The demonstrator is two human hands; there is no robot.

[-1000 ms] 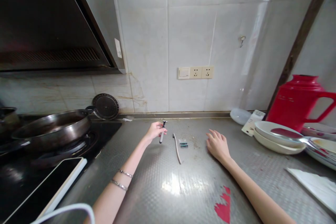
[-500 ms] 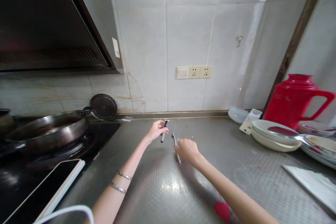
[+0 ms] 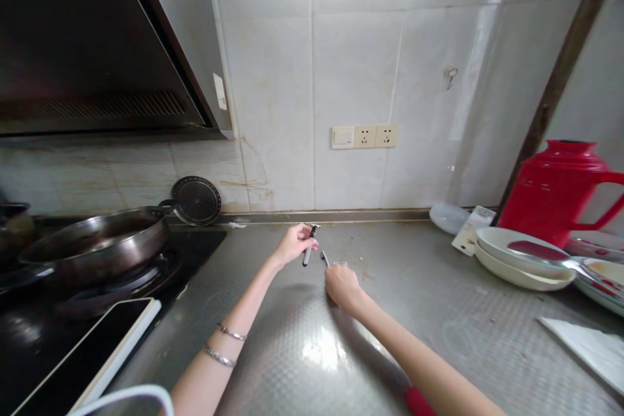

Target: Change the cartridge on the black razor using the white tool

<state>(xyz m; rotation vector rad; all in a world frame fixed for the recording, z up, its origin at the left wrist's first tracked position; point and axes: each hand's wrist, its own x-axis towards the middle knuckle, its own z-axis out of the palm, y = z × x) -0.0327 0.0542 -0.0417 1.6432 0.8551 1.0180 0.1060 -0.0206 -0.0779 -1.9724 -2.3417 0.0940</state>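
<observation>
In the head view my left hand [image 3: 294, 245] pinches a small razor [image 3: 309, 248] with a grey and black handle. The razor stands nearly upright above the counter, its T-shaped head at the top. Just to the right, my right hand [image 3: 342, 285] is closed round a thin white toothbrush [image 3: 326, 259], low over the metal counter. Only the toothbrush's dark-bristled head end pokes out past the fingers; the rest is hidden by the hand. The two hands are close together but apart.
A steel pan [image 3: 97, 240] sits on the black stove at left, with a phone-like slab [image 3: 112, 344] in front. At right stand a red thermos jug [image 3: 556, 192], stacked plates [image 3: 521, 266], a white card package [image 3: 474, 231] and a white sheet [image 3: 585, 348].
My right hand has closed over the toothbrush, covering most of the handle that showed before. The left hand still holds the razor. The whole view has shifted slightly.
</observation>
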